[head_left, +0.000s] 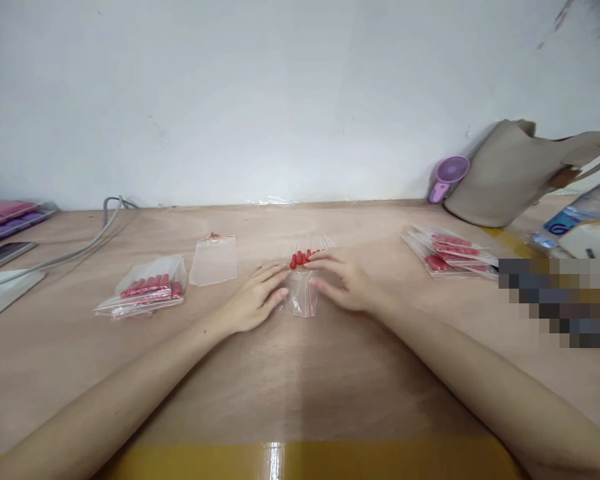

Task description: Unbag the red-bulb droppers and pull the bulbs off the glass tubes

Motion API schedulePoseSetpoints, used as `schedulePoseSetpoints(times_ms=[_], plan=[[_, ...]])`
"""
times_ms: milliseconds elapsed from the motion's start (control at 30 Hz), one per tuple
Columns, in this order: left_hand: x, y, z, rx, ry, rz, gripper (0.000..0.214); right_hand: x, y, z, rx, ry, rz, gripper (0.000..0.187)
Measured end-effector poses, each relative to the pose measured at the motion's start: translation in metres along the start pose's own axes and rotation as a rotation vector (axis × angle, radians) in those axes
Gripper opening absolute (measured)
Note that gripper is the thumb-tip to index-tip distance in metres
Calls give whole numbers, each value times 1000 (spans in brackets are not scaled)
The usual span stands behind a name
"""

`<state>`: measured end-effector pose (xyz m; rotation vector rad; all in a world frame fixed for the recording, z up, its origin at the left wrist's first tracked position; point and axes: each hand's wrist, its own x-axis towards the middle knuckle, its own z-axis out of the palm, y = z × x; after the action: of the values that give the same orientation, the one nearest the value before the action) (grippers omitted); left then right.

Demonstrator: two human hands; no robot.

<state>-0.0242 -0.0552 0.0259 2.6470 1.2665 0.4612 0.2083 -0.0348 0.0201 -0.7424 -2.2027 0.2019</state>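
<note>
Several droppers (300, 257) with red bulbs and thin clear stems lie side by side in the middle of the table, stems pointing at the wall. Just in front of them is a small clear zip bag (303, 297). My left hand (257, 295) lies with fingers stretched out at the bag's left edge, holding nothing. My right hand (343, 279) has its fingers apart, the fingertips over the right-hand bulbs and the thumb at the bag's right edge. The right fingers partly hide the bulbs; whether they touch them I cannot tell.
Filled bags of red-bulbed droppers (147, 288) lie at left, more filled bags (453, 252) at right. A flat clear bag (213, 261) lies left of centre. A purple fan (450, 175), beige handbag (503, 177) and bottle (585, 207) stand at back right; a cable (97, 233) runs at left.
</note>
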Motion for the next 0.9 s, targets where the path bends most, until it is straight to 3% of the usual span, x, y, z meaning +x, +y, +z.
schedulePoseSetpoints(times_ms=[100, 233, 333, 467, 533, 600, 667, 733, 800, 900], plan=[[-10, -3, 6, 90, -137, -44, 55, -4, -19, 2, -87, -224, -172, 39], [-20, 2, 7, 154, -255, -99, 58, -18, -14, 1, -100, -372, -173, 36], [-20, 10, 3, 187, -181, -143, 56, -28, -4, -2, -2, -377, -101, 36], [3, 9, -4, 153, -6, -272, 44, -32, 0, -3, 116, -342, -57, 31], [17, 5, -8, 80, -44, -366, 37, -33, -1, -1, 146, -326, -52, 30], [26, 2, -12, 9, -167, -440, 32, -33, 0, 0, 157, -318, -58, 31], [27, 2, -16, -52, -288, -464, 27, -35, 1, 1, 143, -320, -68, 34], [22, 0, -20, -86, -334, -445, 26, -36, 1, 2, 110, -301, -66, 36], [14, -8, -28, -69, -270, -440, 23, -39, 0, 2, 70, -269, -41, 36], [3, -37, -46, 57, -20, -598, 15, -40, -4, 3, 15, -221, -10, 31]])
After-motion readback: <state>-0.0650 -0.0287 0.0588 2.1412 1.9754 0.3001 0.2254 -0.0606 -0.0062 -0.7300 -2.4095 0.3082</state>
